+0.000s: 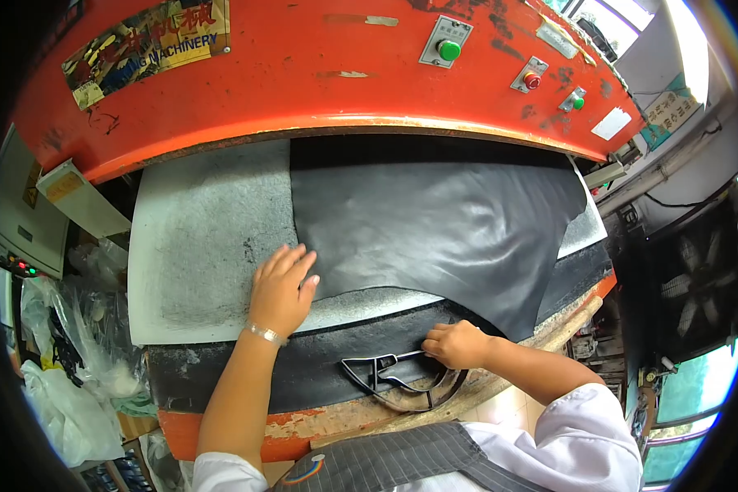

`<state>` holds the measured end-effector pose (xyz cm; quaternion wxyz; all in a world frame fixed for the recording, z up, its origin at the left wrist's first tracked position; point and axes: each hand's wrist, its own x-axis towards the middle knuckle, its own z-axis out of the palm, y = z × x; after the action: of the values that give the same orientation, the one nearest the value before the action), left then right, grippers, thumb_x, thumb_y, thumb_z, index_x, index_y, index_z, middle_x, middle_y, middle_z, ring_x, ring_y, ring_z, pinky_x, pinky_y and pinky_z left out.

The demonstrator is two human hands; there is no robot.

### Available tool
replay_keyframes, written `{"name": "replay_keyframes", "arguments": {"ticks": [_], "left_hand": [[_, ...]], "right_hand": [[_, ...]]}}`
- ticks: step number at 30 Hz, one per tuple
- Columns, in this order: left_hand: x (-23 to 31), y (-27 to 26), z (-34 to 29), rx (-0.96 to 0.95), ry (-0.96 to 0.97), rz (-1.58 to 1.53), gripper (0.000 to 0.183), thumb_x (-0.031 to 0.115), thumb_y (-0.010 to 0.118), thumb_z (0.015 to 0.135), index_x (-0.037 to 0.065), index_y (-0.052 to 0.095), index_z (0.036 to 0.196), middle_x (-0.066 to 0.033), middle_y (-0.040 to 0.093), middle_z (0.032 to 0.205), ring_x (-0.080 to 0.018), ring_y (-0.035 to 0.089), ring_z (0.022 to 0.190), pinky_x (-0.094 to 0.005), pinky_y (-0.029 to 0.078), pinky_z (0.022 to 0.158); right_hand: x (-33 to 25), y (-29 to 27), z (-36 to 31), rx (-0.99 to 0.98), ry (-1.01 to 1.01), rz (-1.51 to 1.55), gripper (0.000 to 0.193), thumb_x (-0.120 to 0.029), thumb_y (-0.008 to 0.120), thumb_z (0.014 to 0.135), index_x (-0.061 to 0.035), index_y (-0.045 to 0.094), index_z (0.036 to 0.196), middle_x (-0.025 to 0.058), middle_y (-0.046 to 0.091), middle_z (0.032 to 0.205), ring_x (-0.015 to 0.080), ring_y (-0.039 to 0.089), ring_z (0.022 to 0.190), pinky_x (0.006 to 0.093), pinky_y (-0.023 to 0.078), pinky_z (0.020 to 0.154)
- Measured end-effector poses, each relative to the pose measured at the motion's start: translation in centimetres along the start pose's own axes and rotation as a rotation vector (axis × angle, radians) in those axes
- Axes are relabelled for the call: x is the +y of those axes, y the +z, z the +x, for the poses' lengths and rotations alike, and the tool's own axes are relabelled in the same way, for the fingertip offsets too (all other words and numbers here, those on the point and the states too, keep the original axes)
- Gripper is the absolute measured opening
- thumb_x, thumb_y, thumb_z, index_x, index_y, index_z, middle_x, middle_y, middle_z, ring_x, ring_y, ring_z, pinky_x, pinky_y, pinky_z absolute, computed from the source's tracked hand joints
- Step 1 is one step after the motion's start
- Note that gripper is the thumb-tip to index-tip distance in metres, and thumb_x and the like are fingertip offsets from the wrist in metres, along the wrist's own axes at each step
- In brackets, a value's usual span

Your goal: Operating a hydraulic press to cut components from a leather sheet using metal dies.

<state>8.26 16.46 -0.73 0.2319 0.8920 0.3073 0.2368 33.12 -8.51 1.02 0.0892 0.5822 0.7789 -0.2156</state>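
Observation:
A large sheet of black leather (435, 230) lies across a pale, scuffed cutting board (201, 246), its far part in shadow below the press. At the sheet's near left edge rests my left hand (282, 287), fingers extended and slightly apart, palm down. Closer to me, my right hand (457, 344) is closed round the upper right side of a dark metal cutting die (377, 373). This die has a curved outline with cross-braces inside. It sits over the dark front ledge, partly past the worn edge. My right fingers hide part of its rim.
An orange-red press head (303, 74) spans the far side, with green and red push buttons (448, 50). Left of the board are a grey control box (33, 205) and clear plastic bags (74, 410). A black fan (693, 283) stands at the right.

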Motion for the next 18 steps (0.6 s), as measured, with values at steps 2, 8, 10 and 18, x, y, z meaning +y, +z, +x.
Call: {"name": "replay_keyframes", "arguments": {"ticks": [2,8,10,18], "left_hand": [[-1.2,2.3,-0.2,-0.047,0.002,0.087,0.040,0.024,0.059,0.092,0.007,0.060,0.128,-0.0125,0.052,0.138,-0.0336,0.043,0.132,-0.0459,0.031,0.110],[-0.4,3.6,-1.1,-0.097,-0.005,0.199,0.046,0.024,0.055,0.094,0.008,0.052,0.137,-0.0101,0.043,0.149,-0.0301,0.032,0.141,-0.0465,0.022,0.117],[-0.1,3.6,-1.2,-0.104,-0.006,0.186,0.047,0.023,0.056,0.094,0.007,0.050,0.138,-0.0101,0.043,0.148,-0.0305,0.033,0.141,-0.0465,0.023,0.117],[0.3,3.7,-1.2,-0.037,-0.043,0.038,0.059,0.018,0.063,0.090,0.003,0.035,0.140,-0.0118,0.048,0.143,-0.0327,0.036,0.139,-0.0473,0.023,0.117]], "right_hand": [[0.3,-1.0,-0.9,0.049,-0.056,0.063,0.018,-0.021,0.066,0.082,-0.0068,0.065,0.093,0.0071,0.063,0.086,0.0248,0.063,0.080,0.0401,0.053,0.060],[-0.1,-7.5,0.2,0.336,0.463,0.516,0.022,-0.022,0.065,0.087,-0.0004,0.063,0.085,0.0188,0.062,0.077,0.0363,0.063,0.075,0.0435,0.049,0.064],[-0.1,-8.9,4.0,0.442,0.595,0.533,0.025,-0.024,0.062,0.087,0.0013,0.062,0.085,0.0211,0.062,0.076,0.0394,0.062,0.076,0.0453,0.048,0.067],[3.5,-8.5,17.6,0.651,0.724,0.548,0.028,-0.024,0.058,0.083,0.0037,0.064,0.085,0.0278,0.065,0.085,0.0454,0.063,0.086,0.0490,0.049,0.079]]}}
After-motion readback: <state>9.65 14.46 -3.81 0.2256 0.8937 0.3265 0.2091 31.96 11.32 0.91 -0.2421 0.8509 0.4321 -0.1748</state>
